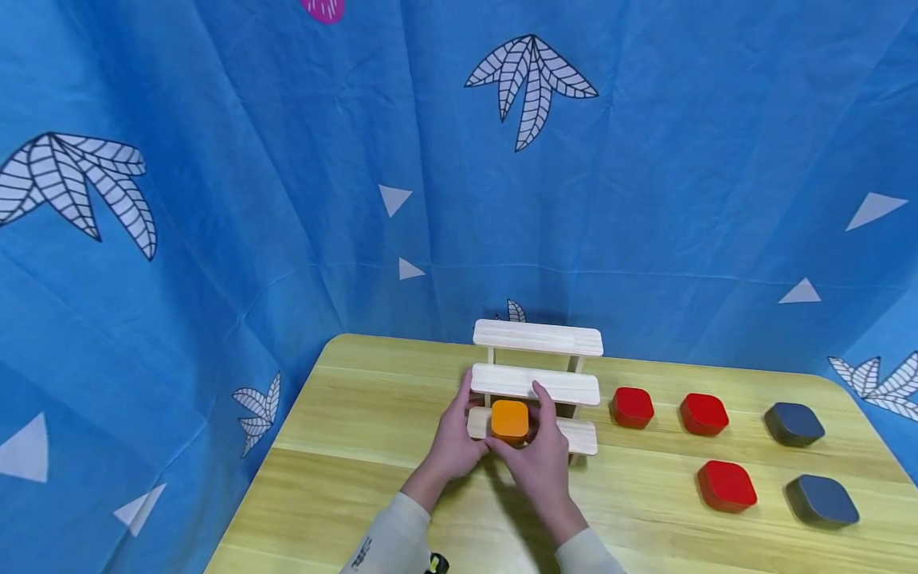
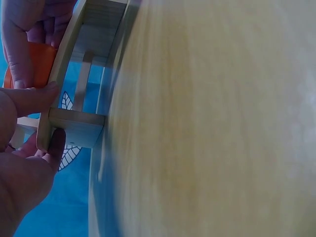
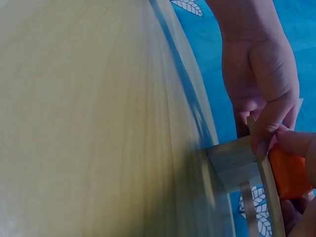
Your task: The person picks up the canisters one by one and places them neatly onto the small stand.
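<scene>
A small three-step wooden shelf [image 1: 538, 339] stands at the back of the table. On its lowest step sits an orange rounded block [image 1: 510, 419]. My right hand [image 1: 543, 458] grips this block, thumb at its near side and fingers round its right side. At the left end of the lowest step, my left hand [image 1: 456, 445] pinches the board; the left wrist view shows the thumb [image 2: 34, 99] over its front edge and fingers beneath. The orange block [image 3: 289, 173] is partly covered by the right hand in the right wrist view.
Right of the shelf lie three red blocks [image 1: 633, 407] and two dark grey-blue blocks [image 1: 794, 423] on the wooden table [image 1: 344, 422]. A blue patterned cloth [image 1: 502, 199] hangs behind the table and along its left side.
</scene>
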The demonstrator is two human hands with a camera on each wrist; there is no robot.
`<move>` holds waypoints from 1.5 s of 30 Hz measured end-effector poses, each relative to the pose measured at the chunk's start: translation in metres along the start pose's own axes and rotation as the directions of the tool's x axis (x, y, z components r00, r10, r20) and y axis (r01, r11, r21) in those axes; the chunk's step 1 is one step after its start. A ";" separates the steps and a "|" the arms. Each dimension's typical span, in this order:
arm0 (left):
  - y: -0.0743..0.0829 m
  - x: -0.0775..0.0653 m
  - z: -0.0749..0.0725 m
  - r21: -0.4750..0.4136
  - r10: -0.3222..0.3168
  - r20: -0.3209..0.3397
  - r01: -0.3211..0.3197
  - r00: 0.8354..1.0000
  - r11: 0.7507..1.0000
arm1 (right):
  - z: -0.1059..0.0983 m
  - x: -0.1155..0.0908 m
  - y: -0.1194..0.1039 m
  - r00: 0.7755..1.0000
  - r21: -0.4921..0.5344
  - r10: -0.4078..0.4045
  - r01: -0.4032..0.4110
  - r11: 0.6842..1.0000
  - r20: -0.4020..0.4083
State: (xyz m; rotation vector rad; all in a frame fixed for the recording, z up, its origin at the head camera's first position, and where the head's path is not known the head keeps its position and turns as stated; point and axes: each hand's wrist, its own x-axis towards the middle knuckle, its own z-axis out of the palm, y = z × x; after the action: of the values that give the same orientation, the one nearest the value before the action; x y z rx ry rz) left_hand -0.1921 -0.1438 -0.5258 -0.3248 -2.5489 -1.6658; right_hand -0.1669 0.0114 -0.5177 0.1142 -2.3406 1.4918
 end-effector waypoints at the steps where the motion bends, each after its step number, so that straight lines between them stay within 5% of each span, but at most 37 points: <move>1: 0.000 0.000 0.000 -0.001 0.002 0.002 -0.002 1.000 1.000 | 0.000 0.000 0.000 1.000 0.001 -0.002 0.002 1.000 0.001; 45: -0.001 -0.001 -0.001 0.005 -0.044 0.015 0.044 0.999 0.999 | 0.013 0.006 -0.012 0.999 -0.092 -0.013 0.016 0.996 0.033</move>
State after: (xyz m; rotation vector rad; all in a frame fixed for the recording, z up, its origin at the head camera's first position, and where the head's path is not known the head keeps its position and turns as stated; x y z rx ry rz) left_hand -0.1918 -0.1455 -0.5262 -0.2839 -2.5890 -1.6776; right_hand -0.1728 -0.0043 -0.5098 0.1319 -2.4243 1.3820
